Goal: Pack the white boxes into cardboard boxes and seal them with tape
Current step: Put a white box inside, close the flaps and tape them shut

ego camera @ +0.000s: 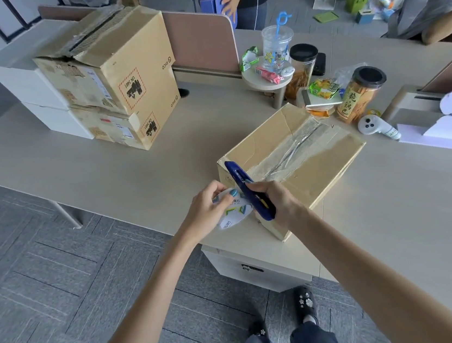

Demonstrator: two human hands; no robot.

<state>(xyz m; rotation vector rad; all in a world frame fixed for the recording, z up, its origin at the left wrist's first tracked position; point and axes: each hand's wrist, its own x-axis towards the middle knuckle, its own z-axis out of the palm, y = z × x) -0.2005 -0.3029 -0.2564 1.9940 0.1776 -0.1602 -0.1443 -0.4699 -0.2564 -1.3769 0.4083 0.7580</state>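
A cardboard box (315, 166) lies closed near the table's front edge, with clear tape (288, 155) along its top seam. My right hand (275, 201) grips a blue utility knife (245, 186) at the box's near left corner, its tip pointing up and away. My left hand (209, 207) holds a roll of tape with a white printed label (232, 213), just left of the box. Two more cardboard boxes (110, 77) are stacked at the back left, beside two stacked white boxes (25, 79).
Snack jars (360, 95), a plastic cup (277, 42) and wrappers crowd the table behind the box. A white controller (377, 127) lies to the right. A drawer unit (256, 267) stands under the table. Another person handles a blue box (212, 2) beyond the divider.
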